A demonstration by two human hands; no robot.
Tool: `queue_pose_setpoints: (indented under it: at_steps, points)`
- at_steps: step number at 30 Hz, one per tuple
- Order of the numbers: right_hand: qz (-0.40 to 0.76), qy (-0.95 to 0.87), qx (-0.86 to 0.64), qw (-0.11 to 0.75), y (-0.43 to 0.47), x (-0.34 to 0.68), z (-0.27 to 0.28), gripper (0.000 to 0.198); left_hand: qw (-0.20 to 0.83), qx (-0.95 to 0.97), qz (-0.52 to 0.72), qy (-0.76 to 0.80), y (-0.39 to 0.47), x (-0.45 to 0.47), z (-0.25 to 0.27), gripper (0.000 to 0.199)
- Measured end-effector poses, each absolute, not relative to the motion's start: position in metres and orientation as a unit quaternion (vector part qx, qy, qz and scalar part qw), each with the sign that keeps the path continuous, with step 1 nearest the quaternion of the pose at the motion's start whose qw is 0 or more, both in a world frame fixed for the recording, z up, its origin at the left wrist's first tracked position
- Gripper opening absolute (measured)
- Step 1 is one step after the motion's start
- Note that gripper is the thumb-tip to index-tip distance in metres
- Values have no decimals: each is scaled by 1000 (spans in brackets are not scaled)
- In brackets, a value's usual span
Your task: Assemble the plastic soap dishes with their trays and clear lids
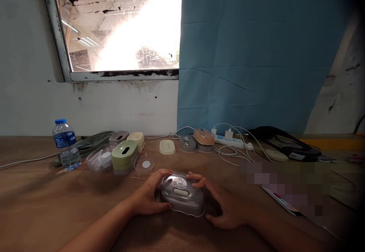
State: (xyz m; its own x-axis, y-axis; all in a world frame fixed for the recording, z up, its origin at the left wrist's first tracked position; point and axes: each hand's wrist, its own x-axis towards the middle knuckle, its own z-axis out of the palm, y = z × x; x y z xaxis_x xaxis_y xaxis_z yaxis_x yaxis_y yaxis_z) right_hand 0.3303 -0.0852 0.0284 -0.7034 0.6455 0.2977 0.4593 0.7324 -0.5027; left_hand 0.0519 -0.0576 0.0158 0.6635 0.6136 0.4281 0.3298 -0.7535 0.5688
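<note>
A grey rounded plastic box (186, 207) with a clear lid, a round printed sticker and a pale oblong slot sits on the table before me. My left hand (149, 195) grips its left end, thumb at the front edge and fingers at the back. My right hand (225, 202) curls round the right end, with fingertips on the lid and the thumb by the front right corner. Beyond the hands lie a clear lid (151, 158) with a white round sticker and a cream lid (167, 147). The undersides of the box and the palms are hidden.
Left stand a water bottle (65, 145), clear covers (97, 164), green boxes (122, 162) and stacked cream pieces (137, 137). Behind are a small grey box (187, 144), an orange-topped box (203, 136) and a power strip (232, 141) with loose cables. Right lies a black bag (285, 143).
</note>
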Motion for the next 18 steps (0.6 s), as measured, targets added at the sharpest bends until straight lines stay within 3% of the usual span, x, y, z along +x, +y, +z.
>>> queue_pose_setpoints:
  at_steps: [4, 10, 18]
  points:
    - [211, -871, -370, 246, -88, 325, 25, 54, 242, 873, 328, 268, -59, 56, 14, 74]
    - [237, -864, -387, 217, -89, 322, 28, 90, 239, 873, 335, 262, -63, 61, 14, 76]
    - [272, -868, -356, 213, -85, 327, 24, 76, 352, 822, 328, 305, -61, 60, 9, 90]
